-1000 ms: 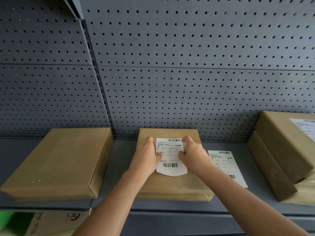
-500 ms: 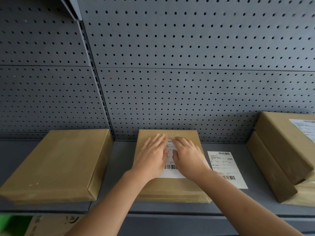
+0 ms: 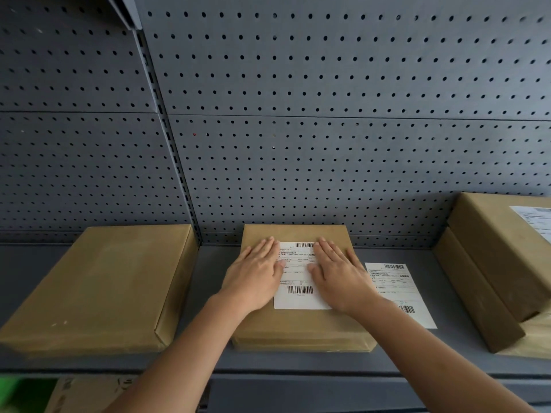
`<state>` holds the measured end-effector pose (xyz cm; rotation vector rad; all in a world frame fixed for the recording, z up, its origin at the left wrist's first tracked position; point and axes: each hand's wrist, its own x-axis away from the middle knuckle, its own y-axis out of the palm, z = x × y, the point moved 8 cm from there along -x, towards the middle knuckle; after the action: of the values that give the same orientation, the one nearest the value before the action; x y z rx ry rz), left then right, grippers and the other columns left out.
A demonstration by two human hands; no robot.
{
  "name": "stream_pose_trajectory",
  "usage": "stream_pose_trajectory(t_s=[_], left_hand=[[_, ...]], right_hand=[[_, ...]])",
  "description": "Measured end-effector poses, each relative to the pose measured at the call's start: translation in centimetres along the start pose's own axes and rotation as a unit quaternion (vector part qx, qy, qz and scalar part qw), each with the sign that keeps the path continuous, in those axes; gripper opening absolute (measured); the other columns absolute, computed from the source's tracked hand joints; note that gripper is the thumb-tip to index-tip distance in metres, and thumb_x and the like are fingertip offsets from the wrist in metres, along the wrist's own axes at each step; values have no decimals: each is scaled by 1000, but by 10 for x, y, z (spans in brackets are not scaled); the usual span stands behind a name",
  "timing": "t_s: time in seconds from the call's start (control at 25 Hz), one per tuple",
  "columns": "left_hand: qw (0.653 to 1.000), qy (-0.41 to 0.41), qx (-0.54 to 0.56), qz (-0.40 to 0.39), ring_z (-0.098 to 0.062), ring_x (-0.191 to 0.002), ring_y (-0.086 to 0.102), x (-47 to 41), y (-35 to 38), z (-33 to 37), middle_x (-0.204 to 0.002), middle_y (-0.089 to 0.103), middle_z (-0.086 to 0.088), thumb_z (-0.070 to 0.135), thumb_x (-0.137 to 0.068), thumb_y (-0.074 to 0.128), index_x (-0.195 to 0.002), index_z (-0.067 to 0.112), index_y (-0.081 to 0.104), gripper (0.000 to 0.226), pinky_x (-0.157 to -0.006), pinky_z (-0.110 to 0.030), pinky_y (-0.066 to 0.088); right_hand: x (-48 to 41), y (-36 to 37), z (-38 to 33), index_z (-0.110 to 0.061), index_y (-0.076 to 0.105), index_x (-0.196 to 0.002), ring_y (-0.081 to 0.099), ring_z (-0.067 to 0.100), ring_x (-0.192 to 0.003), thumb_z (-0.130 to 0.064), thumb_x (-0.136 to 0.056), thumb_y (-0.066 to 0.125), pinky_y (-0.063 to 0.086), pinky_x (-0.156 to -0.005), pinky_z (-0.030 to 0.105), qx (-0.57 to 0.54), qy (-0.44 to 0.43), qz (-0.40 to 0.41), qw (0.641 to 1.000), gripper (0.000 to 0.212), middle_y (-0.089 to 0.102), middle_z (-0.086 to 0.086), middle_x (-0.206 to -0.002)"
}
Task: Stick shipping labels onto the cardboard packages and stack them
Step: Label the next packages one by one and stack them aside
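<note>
A flat brown cardboard package (image 3: 298, 329) lies in the middle of the grey shelf (image 3: 208, 293). A white shipping label (image 3: 298, 281) with barcodes lies flat on its top. My left hand (image 3: 256, 275) rests palm down on the label's left edge, fingers together and stretched out. My right hand (image 3: 340, 278) lies flat on the label's right edge in the same way. Neither hand grips anything. A second loose label (image 3: 399, 290) lies on the shelf just right of the package.
A larger unlabelled brown package (image 3: 98, 287) lies on the shelf at left. At right two brown packages are stacked, the top one (image 3: 504, 248) bearing a label (image 3: 536, 219). A grey pegboard wall (image 3: 298, 114) rises behind. A box (image 3: 80, 394) shows below the shelf.
A second ago both hands pinched the curled label above the package. They laid it down, flattened, and have since slid apart from its middle to its two sides.
</note>
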<state>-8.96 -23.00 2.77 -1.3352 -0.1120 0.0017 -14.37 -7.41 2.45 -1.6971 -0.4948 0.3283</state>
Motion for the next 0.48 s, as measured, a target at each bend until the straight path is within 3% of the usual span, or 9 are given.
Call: stream_pose_trajectory(t_s=[0.2, 0.48], left_hand=[[1000, -6, 12, 10, -6, -157, -6, 10, -7, -3, -172, -5, 4, 44, -110, 11, -164, 19, -1, 61, -128, -30, -4], [997, 72, 2, 8, -3, -156, -7, 54, 2, 41, -172, -4, 5, 39, -111, 13, -164, 19, 2, 58, -129, -31, -4]], right_hand=[[11, -9, 7, -19, 7, -160, -3, 10, -154, -47, -105, 15, -6, -125, 41, -16, 16, 10, 1000, 62, 2, -5, -168], [52, -1, -49, -19, 9, -160, -3, 8, -153, -44, -95, 1, -7, -123, 36, -5, -107, 5, 994, 70, 5, -5, -168]])
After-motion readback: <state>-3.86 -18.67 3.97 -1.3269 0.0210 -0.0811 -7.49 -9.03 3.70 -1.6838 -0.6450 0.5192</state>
